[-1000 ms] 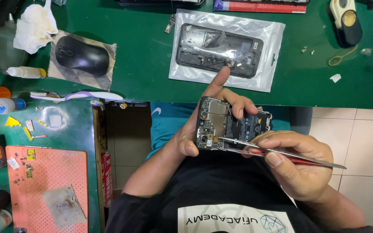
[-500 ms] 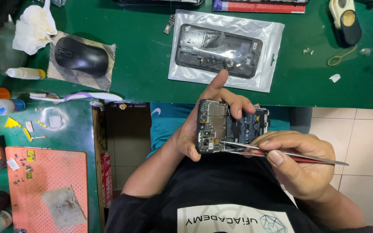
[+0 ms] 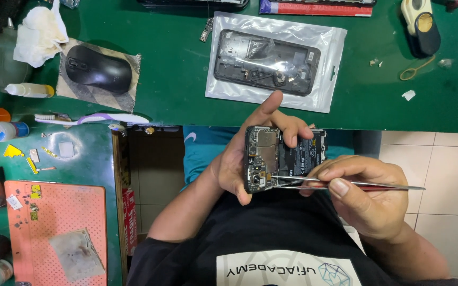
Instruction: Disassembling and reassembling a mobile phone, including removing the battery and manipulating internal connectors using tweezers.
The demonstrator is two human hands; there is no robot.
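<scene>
A phone repair workshop is shown. A green-covered tabletop [image 3: 176, 106] is strewn with a stripped phone frame [image 3: 266, 62] laid on a clear bag, small glue bottles [image 3: 7, 130], loose screws and an orange perforated work mat [image 3: 54, 212]; an opened phone [image 3: 284, 158] is probed with tweezers [image 3: 345, 184].

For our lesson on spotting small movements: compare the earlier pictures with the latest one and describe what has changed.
Very little. The tweezers in the right hand have shifted slightly, tips staying at the lower edge of the opened phone. The left hand keeps its grip on the phone. The mouse and bagged phone frame on the green mat stayed put.
</scene>
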